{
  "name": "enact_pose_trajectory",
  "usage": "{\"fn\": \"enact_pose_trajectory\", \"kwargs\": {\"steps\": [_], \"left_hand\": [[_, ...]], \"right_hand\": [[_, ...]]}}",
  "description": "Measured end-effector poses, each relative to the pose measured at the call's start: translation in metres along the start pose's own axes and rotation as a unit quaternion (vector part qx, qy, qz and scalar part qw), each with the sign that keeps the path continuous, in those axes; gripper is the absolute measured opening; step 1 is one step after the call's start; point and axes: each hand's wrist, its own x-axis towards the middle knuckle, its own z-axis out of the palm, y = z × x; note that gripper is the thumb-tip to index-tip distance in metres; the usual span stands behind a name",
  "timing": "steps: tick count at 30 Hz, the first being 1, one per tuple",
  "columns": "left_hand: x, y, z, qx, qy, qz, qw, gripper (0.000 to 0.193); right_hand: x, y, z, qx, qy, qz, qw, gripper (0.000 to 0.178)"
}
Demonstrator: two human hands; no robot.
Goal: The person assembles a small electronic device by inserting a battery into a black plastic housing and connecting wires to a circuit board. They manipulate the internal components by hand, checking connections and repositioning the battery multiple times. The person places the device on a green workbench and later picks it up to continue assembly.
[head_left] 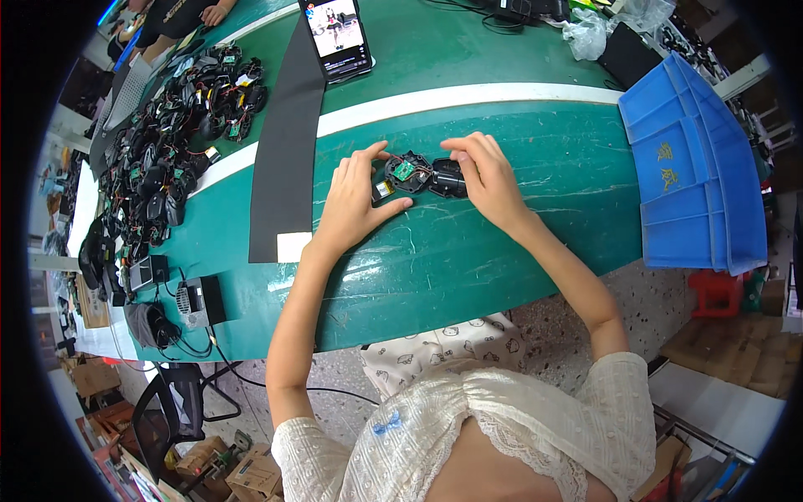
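Observation:
A small opened black device (422, 176) lies on the green table (468, 268), its green circuit board and a small flat battery exposed. My left hand (355, 201) rests at its left side, thumb and fingers touching the battery end. From the right, my right hand (485, 180) has its fingers over the black shell half. Both hands hold the device against the table.
A pile of similar black parts (176, 125) covers the table's left. A black strip (288, 142) lies left of my hands, and a phone (337, 35) stands beyond. Stacked blue bins (694, 167) sit at the right. Another person's hands (213, 12) show at the far left.

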Motion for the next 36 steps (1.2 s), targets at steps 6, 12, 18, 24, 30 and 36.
{"fn": "enact_pose_trajectory", "kwargs": {"steps": [6, 12, 18, 24, 30, 36], "left_hand": [[0.000, 0.000, 0.009, 0.019, 0.028, -0.009, 0.999, 0.079], [0.000, 0.004, 0.012, 0.022, 0.004, 0.028, 0.999, 0.077], [-0.001, 0.003, 0.016, -0.023, 0.013, 0.016, 1.000, 0.072], [-0.002, 0.000, 0.014, -0.125, 0.001, -0.087, 0.988, 0.046], [0.002, 0.000, 0.013, -0.126, -0.019, -0.082, 0.989, 0.029], [0.002, -0.002, 0.011, -0.189, -0.004, -0.121, 0.975, 0.022]], "right_hand": [[0.008, 0.002, 0.008, -0.025, -0.125, -0.006, 0.992, 0.034], [0.001, 0.001, 0.005, -0.059, -0.192, -0.043, 0.979, 0.043], [-0.002, 0.001, 0.006, -0.013, -0.179, -0.026, 0.983, 0.035], [-0.001, 0.001, 0.007, 0.045, -0.182, 0.023, 0.982, 0.029], [-0.003, 0.002, 0.007, 0.053, -0.169, 0.015, 0.984, 0.028], [0.000, 0.005, 0.004, 0.072, -0.188, 0.027, 0.979, 0.029]]}}
